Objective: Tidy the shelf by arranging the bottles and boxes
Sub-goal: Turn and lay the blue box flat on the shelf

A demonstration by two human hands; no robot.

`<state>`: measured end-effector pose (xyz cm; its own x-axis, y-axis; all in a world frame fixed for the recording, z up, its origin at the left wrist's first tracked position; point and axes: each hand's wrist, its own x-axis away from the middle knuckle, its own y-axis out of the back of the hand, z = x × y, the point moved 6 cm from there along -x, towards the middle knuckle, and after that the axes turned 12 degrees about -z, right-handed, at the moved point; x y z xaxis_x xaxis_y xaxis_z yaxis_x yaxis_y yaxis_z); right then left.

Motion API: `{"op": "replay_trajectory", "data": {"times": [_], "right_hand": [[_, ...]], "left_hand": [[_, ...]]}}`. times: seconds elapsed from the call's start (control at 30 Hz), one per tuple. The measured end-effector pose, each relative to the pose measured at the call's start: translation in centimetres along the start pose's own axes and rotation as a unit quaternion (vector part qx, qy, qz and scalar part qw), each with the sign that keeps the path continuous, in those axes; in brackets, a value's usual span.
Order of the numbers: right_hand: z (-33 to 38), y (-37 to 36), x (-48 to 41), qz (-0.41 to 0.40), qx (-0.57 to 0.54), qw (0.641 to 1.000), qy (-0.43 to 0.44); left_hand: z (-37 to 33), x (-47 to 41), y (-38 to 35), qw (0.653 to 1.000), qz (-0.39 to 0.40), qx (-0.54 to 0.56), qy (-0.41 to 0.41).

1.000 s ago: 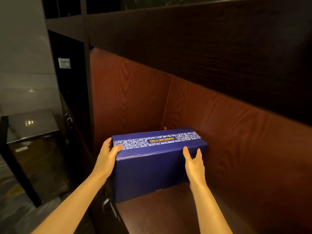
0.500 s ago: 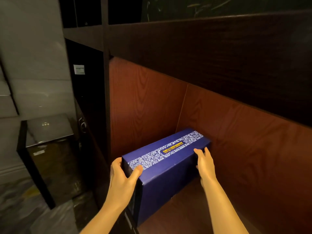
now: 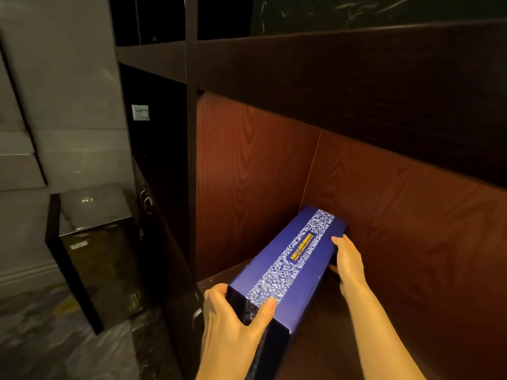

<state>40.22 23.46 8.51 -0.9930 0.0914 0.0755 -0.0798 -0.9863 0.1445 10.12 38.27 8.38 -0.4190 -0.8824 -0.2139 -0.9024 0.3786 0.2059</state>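
A long dark blue box [image 3: 290,267] with a white patterned band and yellow lettering lies on the wooden shelf board [image 3: 326,338], its far end near the back corner and its near end at the shelf's front edge. My left hand [image 3: 233,322] grips the near end, thumb on top. My right hand [image 3: 347,259] presses against the box's right side near the far end, fingers along the top edge. No bottles are in view.
The shelf compartment has reddish wood walls [image 3: 247,174] and a dark beam [image 3: 356,86] overhead. A dark upright post [image 3: 191,133] bounds it on the left. A low glossy dark cabinet [image 3: 90,242] stands on the marble floor to the left.
The box has been turned from lying across the shelf to pointing lengthwise toward the back corner. My left hand moved toward me with the near end; my right hand stayed on the far side.
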Motion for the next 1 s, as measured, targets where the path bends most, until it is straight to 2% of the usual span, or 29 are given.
{"op": "replay_trajectory", "data": {"times": [0.17, 0.27, 0.4, 0.53, 0.6, 0.67, 0.77, 0.87, 1.0], "right_hand": [[0.4, 2.2, 2.5, -0.018, 0.013, 0.999, 0.031], [0.8, 4.3, 7.3, -0.026, -0.007, 0.997, 0.079], [0.7, 5.9, 15.3, 0.021, -0.03, 0.988, 0.149], [-0.9, 6.0, 21.5, 0.048, 0.003, 0.982, 0.183], [-1.7, 5.8, 23.9, 0.035, 0.045, 0.977, 0.204], [-2.0, 5.3, 25.6, 0.018, 0.087, 0.968, 0.235], [-2.3, 4.6, 26.5, 0.002, 0.093, 0.967, 0.238], [-2.2, 4.7, 26.3, -0.049, 0.114, 0.966, 0.228], [-1.4, 4.9, 26.6, -0.078, 0.14, 0.958, 0.237]], "left_hand": [[0.2, -0.8, -0.1, 0.999, 0.051, -0.01, 0.004], [-0.1, -3.3, -0.5, 0.996, 0.083, 0.039, 0.011], [-1.6, -7.6, -2.4, 0.989, 0.121, 0.09, 0.013], [-2.9, -11.0, -7.0, 0.963, 0.269, 0.029, 0.015], [-3.7, -11.6, -9.2, 0.935, 0.354, -0.014, 0.016], [-4.4, -12.0, -10.8, 0.918, 0.395, -0.031, 0.027], [-5.1, -11.8, -12.4, 0.902, 0.43, -0.022, 0.028], [-4.6, -11.2, -13.2, 0.884, 0.464, 0.016, 0.053], [-4.3, -10.8, -13.1, 0.882, 0.466, 0.043, 0.06]]}}
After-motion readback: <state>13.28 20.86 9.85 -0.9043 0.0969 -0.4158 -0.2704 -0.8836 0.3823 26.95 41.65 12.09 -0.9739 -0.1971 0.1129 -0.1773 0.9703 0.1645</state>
